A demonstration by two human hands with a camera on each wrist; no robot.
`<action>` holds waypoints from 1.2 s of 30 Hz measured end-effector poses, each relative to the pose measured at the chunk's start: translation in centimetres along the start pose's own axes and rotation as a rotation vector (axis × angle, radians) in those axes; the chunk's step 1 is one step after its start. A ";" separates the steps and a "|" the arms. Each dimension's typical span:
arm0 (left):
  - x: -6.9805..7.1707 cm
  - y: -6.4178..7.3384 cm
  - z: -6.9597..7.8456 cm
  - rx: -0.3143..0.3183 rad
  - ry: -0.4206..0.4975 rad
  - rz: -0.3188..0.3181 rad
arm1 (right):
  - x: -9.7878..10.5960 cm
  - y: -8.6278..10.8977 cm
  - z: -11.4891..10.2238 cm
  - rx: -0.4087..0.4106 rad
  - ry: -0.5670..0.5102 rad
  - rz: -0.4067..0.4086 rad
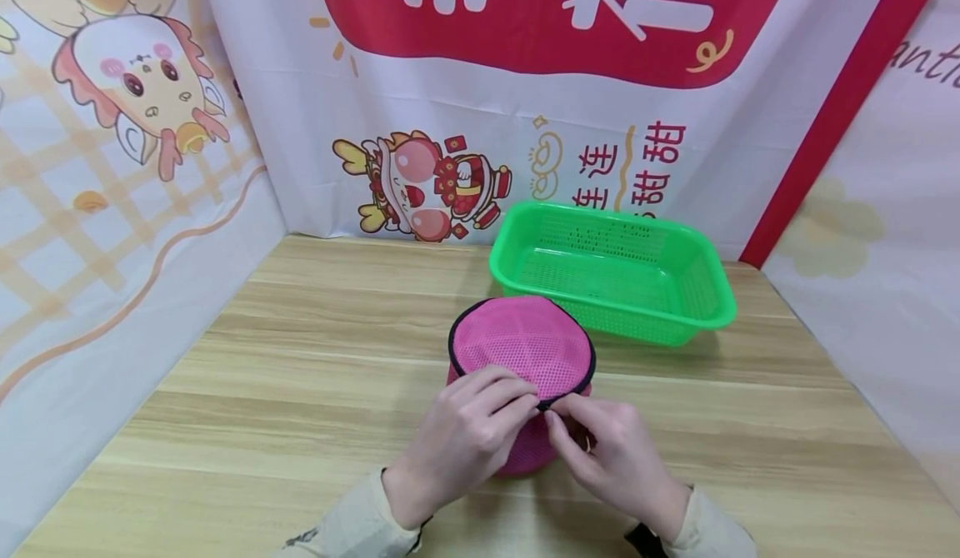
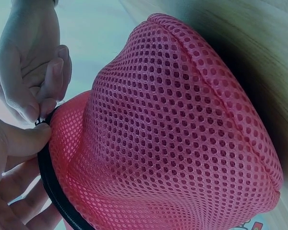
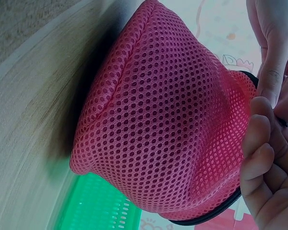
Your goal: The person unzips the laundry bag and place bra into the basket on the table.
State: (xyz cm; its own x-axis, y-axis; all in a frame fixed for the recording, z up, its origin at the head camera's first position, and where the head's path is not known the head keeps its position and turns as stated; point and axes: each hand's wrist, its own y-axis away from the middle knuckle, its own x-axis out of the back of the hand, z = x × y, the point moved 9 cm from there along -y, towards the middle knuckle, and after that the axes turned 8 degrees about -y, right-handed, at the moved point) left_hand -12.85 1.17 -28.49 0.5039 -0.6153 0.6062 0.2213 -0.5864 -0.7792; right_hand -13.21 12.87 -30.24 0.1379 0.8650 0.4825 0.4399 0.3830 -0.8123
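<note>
Counted three printed cloths around the bench: a left cloth (image 1: 97, 250) with a pink-cheeked cartoon animal (image 1: 142, 75), a white back cloth (image 1: 281, 83), and a right cloth (image 1: 892, 308). Read "anti" plus a cut-off letter on the right one. Read "连连" and "甜甜" in red on the back one, beside one red-clad cartoon figure (image 1: 420, 187); could not read in full the big white characters on the red panel (image 1: 525, 37), cropped at the top.

Saw one wood-grain bench (image 1: 300, 358). Found on it, toward the back right, one green perforated basket (image 1: 615, 316). Located one pink mesh bag (image 1: 525, 346) at the bench's middle, nearer the person, just in front of the basket, with its round top up; spotted no label on it.

Noted two beige sleeves (image 1: 360, 520) reaching in. Saw the left grip (image 1: 472, 425) closed, with thumb and curled fingers pinching the bag's black zip rim (image 1: 592, 366). Saw the right grip (image 1: 618, 458) likewise closed, with thumb and forefinger pinching at the near side of that rim, almost touching the left; could not tell the exact piece between the fingertips.
</note>
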 end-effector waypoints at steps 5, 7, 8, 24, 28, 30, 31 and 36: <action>0.1 0.0 0.0 0.003 0.000 0.010 | 0.0 0.0 0.0 -0.006 0.003 -0.003; 0.2 0.0 0.0 0.000 -0.005 0.017 | 0.1 0.0 0.0 -0.013 0.004 -0.006; 0.2 0.0 0.0 0.001 -0.003 0.016 | 0.1 -0.1 0.0 -0.015 0.007 -0.008; -0.1 -0.1 0.3 -0.002 -0.026 -0.034 | 0.3 -0.3 -0.4 0.006 0.081 0.005; -0.1 -0.1 0.4 -0.003 -0.027 -0.029 | 0.4 -0.3 -0.4 0.004 0.082 0.008; -0.1 -0.1 0.4 -0.002 -0.025 -0.029 | 0.4 -0.2 -0.4 0.002 0.083 0.008; -0.1 -0.1 0.4 -0.001 -0.025 -0.030 | 0.4 -0.2 -0.4 0.000 0.084 0.006; -0.1 0.0 0.3 0.001 -0.023 -0.029 | 0.6 -0.3 -0.4 -0.002 0.080 0.009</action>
State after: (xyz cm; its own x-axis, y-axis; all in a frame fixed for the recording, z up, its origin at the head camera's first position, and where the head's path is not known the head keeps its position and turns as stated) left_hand -12.62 1.42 -28.54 0.5166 -0.5857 0.6246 0.2370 -0.6032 -0.7616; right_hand -12.95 13.13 -29.62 0.2120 0.8397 0.5000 0.4399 0.3749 -0.8160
